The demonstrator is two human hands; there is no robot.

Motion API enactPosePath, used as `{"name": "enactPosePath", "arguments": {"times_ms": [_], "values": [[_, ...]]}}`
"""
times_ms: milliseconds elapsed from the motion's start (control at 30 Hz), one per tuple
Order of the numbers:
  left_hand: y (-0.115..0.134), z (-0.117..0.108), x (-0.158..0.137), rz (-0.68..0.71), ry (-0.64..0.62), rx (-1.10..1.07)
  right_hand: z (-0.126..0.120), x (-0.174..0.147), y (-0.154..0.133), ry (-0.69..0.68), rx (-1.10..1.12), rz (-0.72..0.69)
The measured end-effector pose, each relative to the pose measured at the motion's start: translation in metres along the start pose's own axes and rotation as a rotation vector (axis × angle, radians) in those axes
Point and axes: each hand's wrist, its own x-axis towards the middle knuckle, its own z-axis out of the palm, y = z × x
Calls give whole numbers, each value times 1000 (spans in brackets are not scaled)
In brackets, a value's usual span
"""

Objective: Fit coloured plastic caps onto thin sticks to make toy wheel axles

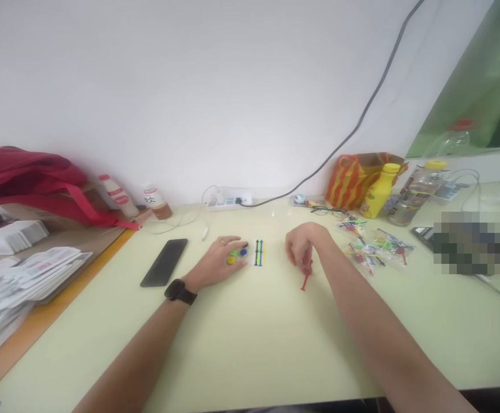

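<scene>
One pale worktop (233, 338), with your two hands between its near and far edges.
Your left hand (223, 261) has its fingers parted; your right hand (301, 249) has its fingertips pinched together. Plastic packets (377, 252) lie toward the far right corner. Between your hands lies a row of coloured sticks (259, 253). Your right fingertips hold a red stick (305, 281), its free end toward the near edge. Your left fingers straddle small coloured discs (231, 260); whether they grip any cannot be told.
</scene>
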Motion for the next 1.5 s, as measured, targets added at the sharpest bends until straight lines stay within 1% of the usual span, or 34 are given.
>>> {"name": "enactPosePath", "arguments": {"times_ms": [100, 233, 333, 467, 533, 567, 633, 733, 800, 833, 900, 933, 967, 1067, 1133, 1200, 1267, 1333, 1433, 1500], "values": [[2, -1, 0, 4, 66, -24, -1, -4, -1, 65, -38, -7], [7, -2, 1, 15, 182, -54, -1, -21, 4, 208, -11, -42], [11, 0, 2, 9, 225, -70, 3, -30, 7, 250, -17, -75], [11, -2, 3, 29, 268, -76, 16, -31, 11, 268, -179, -41], [10, -6, 4, 38, 313, -61, 24, -34, 15, 289, -257, -29], [10, -9, 5, 35, 346, -54, 26, -36, 16, 312, -276, -47], [13, -15, 8, 14, 423, -55, 29, -43, 17, 407, -256, -133], [26, -18, 11, -22, 531, -113, 31, -47, 5, 622, -84, -338], [40, -14, 11, -52, 573, -188, 36, -38, -12, 768, 128, -519], [47, -10, 10, -65, 584, -235, 40, -30, -22, 851, 284, -620], [60, 0, 5, -80, 544, -334, 55, -11, -42, 937, 575, -776], [64, 4, 3, -78, 512, -364, 64, -3, -50, 943, 676, -832], [67, 8, 0, -76, 483, -391, 73, 4, -57, 919, 740, -870], [68, 14, -6, -83, 480, -450, 95, 14, -67, 813, 794, -924], [64, 14, -8, -95, 491, -477, 102, 14, -67, 772, 836, -938], [59, 12, -8, -93, 473, -477, 103, 13, -64, 763, 897, -915], [55, 11, -7, -64, 437, -452, 100, 14, -61, 747, 932, -846], [53, 12, -7, -23, 411, -422, 97, 17, -57, 684, 923, -792], [51, 15, -7, 18, 397, -406, 95, 19, -53, 574, 888, -794], [51, 16, -7, 31, 389, -405, 95, 18, -50, 528, 861, -809]]}}
